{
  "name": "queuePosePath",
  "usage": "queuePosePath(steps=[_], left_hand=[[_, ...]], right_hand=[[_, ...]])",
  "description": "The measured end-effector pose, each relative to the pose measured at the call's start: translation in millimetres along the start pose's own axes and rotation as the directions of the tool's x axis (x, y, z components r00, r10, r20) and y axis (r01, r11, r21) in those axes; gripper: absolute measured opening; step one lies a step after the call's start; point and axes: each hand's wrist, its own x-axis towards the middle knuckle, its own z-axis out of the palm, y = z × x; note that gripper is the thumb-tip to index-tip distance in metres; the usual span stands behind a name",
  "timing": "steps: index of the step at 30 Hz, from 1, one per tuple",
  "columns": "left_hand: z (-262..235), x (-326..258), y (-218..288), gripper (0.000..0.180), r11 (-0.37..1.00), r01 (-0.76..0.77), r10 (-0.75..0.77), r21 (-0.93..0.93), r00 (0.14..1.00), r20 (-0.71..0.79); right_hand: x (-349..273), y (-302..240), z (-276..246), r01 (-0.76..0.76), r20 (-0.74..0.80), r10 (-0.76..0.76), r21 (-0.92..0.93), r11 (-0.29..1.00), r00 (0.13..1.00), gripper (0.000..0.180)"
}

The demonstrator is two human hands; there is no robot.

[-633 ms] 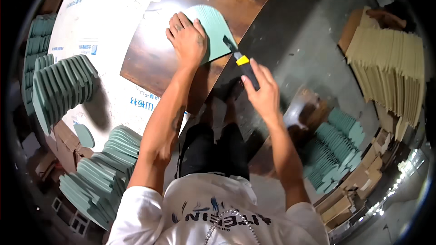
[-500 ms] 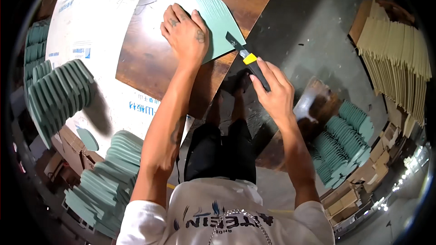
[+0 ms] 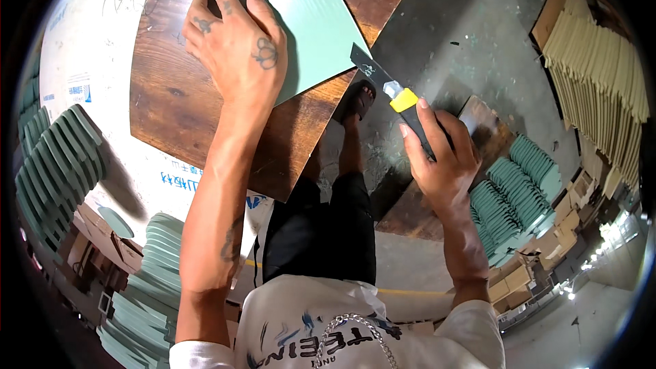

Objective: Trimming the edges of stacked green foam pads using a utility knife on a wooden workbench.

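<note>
A mint-green sheet [image 3: 318, 24] with a rounded far end and a straight near edge lies on the brown wood-patterned board [image 3: 287, 140]. My left hand [image 3: 239, 44] presses down at its left side, fingers curled; the fingertips' contact is partly hidden. In my right hand [image 3: 444, 154] is a utility knife [image 3: 418, 123] with a dark handle, a yellow collar and a long, wide dark blade. The blade points up and left, its tip by the near right corner of the sheet. Whether blade and sheet touch, I cannot tell.
White printed sheeting [image 3: 82, 96] lies under the board. Green pieces stand in a row [image 3: 65, 157] at left, with another stack [image 3: 154, 280] beside my left forearm. More green stacks [image 3: 512, 191] and a tan stack [image 3: 594, 61] are at right. Scraps litter the grey floor [image 3: 437, 48].
The sheet and both hands look larger, with the left hand further left. My right hand and the knife have moved down and right in the picture; the blade tip stays by the sheet's corner.
</note>
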Motion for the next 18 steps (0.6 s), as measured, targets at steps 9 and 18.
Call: queuePosePath(steps=[9, 18], left_hand=[[-1.0, -1.4, -3.1, 0.047, 0.996, -0.063, 0.059, 0.069, 0.996, 0.060], [-2.5, -1.1, -5.9, 0.045, 0.994, -0.091, 0.089, 0.062, 0.995, 0.038]], right_hand=[[24.4, 9.4, -5.2, 0.064, 0.062, -0.067, 0.054, 0.996, 0.996, 0.056], [71.2, 14.5, 14.1, 0.160, 0.068, -0.163, 0.052, 0.986, 0.984, 0.054]])
